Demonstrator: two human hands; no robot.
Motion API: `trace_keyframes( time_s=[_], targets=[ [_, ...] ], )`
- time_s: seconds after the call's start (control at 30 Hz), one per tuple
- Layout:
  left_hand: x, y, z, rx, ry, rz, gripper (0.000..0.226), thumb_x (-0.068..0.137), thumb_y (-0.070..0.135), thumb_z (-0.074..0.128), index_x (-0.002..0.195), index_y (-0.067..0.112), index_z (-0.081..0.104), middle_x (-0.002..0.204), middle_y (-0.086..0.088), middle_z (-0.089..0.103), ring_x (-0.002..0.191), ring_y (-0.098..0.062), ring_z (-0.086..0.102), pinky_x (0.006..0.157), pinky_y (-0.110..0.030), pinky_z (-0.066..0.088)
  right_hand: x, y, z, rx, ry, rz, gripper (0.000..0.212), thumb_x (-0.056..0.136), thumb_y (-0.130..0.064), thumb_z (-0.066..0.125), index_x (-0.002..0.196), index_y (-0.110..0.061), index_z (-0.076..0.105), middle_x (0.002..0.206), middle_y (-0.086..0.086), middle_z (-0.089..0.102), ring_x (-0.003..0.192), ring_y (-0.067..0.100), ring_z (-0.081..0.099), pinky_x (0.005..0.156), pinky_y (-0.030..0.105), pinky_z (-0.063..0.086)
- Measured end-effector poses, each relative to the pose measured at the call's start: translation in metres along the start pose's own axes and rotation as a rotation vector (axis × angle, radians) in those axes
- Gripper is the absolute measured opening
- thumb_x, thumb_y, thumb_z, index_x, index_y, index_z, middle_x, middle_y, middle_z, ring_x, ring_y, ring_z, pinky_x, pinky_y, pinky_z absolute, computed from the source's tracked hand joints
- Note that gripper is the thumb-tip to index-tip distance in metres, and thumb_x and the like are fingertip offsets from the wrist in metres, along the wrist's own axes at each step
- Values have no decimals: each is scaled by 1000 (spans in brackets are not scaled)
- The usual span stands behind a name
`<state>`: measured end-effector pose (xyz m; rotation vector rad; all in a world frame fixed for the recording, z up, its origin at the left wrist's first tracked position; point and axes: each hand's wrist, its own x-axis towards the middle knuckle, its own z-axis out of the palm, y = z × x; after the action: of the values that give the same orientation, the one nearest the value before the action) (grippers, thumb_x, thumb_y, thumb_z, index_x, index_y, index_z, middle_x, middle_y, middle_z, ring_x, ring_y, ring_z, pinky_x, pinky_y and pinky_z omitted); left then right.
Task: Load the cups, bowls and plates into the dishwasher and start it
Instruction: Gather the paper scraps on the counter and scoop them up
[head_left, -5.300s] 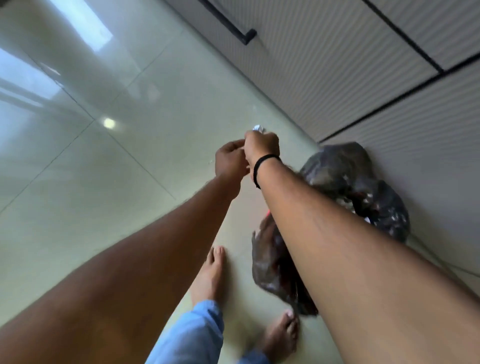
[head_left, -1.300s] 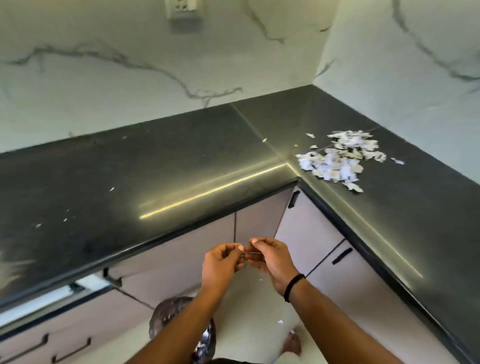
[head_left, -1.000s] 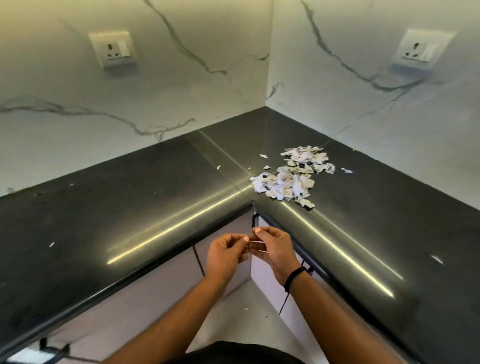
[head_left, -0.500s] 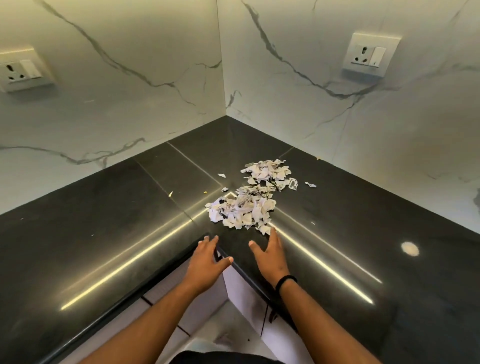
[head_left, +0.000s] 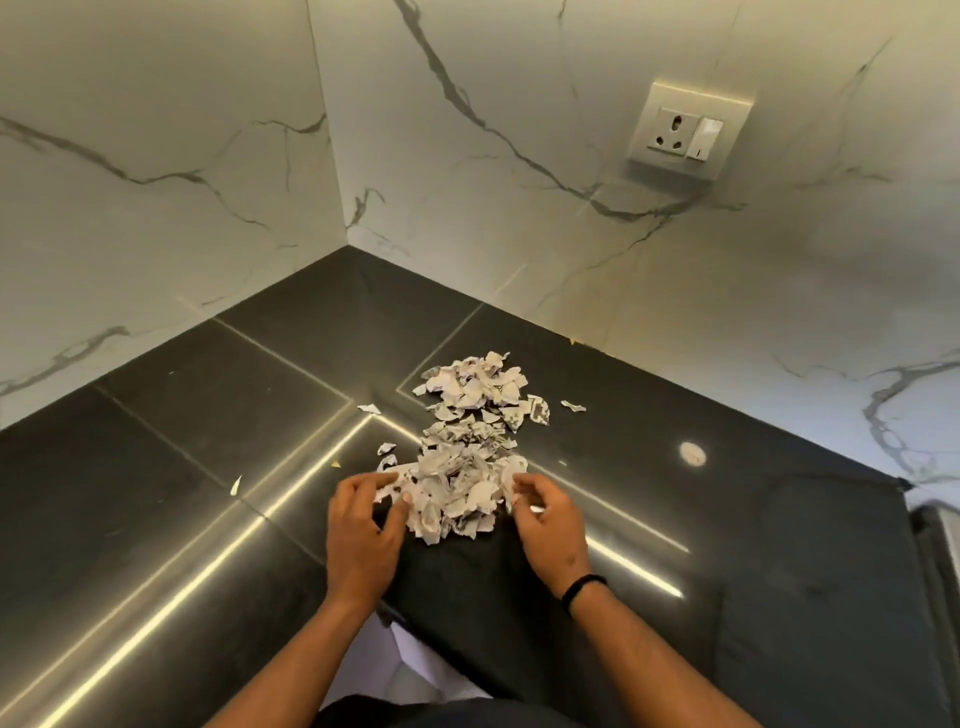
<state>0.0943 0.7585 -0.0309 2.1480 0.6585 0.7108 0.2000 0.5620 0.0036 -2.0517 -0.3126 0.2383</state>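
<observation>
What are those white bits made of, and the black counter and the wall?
Bits: probably torn paper, thin, matte, ragged-edged, some with dark print.
Counter: looks like polished dark stone, glossy, mirroring streaks of light, with seams between slabs.
Wall: marble or marble-look tile, white with grey veins; which one, I cannot tell.

We see a glossy black stone countertop (head_left: 218, 447) under white marble walls veined in grey (head_left: 156, 171). A heap of white torn scraps (head_left: 462, 457) carries dark flecks, perhaps print. The right wrist wears a black band (head_left: 583, 586).

Both forearms are bare, and a black band (head_left: 583, 592) circles the right wrist.
</observation>
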Motion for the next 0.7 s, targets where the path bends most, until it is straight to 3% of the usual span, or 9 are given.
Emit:
trace_keyframes(
  time_s=[0.1,0.17,0.27,0.37,0.47,0.57,0.63,0.7],
  targets=[
    [38,-16,3,149,4,-60,53,88,38,74,136,20,59,144,-12,47,134,-32,43,108,-55,40,31,-7,-6,-201,31,-31,37,96,-21,63,132,-15,59,130,-2,55,124,16,52,111,39,42],
    [67,-25,7,193,-85,-173,73,91,57,63,152,27,38,163,-14,22,151,-33,19,118,-58,22,54,-12,-7,-276,-67,50,59,98,-31,62,150,-13,41,157,6,34,147,23,31,122,36,26],
    [100,-35,19,242,-256,-231,98,85,83,37,161,27,10,168,-14,-3,155,-29,-5,123,-53,2,83,-11,-3,-336,-219,212,84,97,-45,59,160,-13,12,168,8,3,155,24,5,123,36,12],
    [121,-35,34,294,-389,-165,113,74,95,14,161,25,-4,167,-9,-15,154,-25,-13,124,-48,-5,95,-9,5,-384,-267,252,89,97,-49,57,160,-9,8,167,11,8,154,26,8,124,38,14],
    [131,-28,40,255,-535,-17,106,80,92,14,161,27,-2,168,-3,-6,154,-20,-7,122,-44,-6,102,-11,9,-388,-208,196,73,99,-38,58,156,-8,23,161,10,28,148,27,27,119,35,24],
    [132,-30,38,120,-577,155,86,87,84,23,159,37,15,167,2,16,153,-13,7,122,-39,-1,114,-13,2,-378,9,151,62,98,-29,59,152,-11,36,152,11,38,135,25,44,115,35,35],
    [133,-35,39,62,-509,198,77,90,80,26,157,43,19,167,8,13,155,-9,1,125,-44,3,129,-10,-6,-427,91,159,62,98,-31,59,152,-10,35,154,11,33,137,26,42,116,38,36],
    [135,-38,43,85,-432,190,76,91,78,27,157,44,12,168,9,-2,154,-6,-13,125,-44,-2,146,-6,-15,-503,53,224,69,99,-37,58,156,-11,28,163,12,20,147,30,30,119,41,28]
  ],
)
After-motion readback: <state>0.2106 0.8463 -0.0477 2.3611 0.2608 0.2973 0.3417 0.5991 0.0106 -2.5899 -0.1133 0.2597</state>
